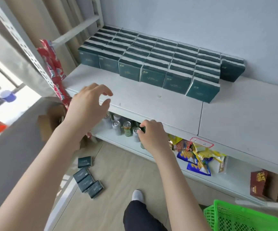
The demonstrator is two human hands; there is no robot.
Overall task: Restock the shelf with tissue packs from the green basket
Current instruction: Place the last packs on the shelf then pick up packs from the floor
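Far L: red snack packets [55,72] hang on the upright, blurred, print unreadable. Floor below: four loose tissue packs [86,181], dk green, gold script too small to read. L hand [88,104] over front edge of shelf [151,100], fingers loosely curled, holding nothing. Under the shelf lip: cans [127,128], mostly tops, labels hidden. R hand [151,134] in front of cans, fingers curled down; can't tell if gripping anything. Shelf top: shelved tissue packs [153,75] upright in rows to back wall, logo illegible. Red-bordered tag [201,144], handwritten, maybe "1-2". Lower shelf: snack bags [200,160]; brown box [259,185], print unreadable. Green basket [231,217] bottom R, cut off, contents unseen.
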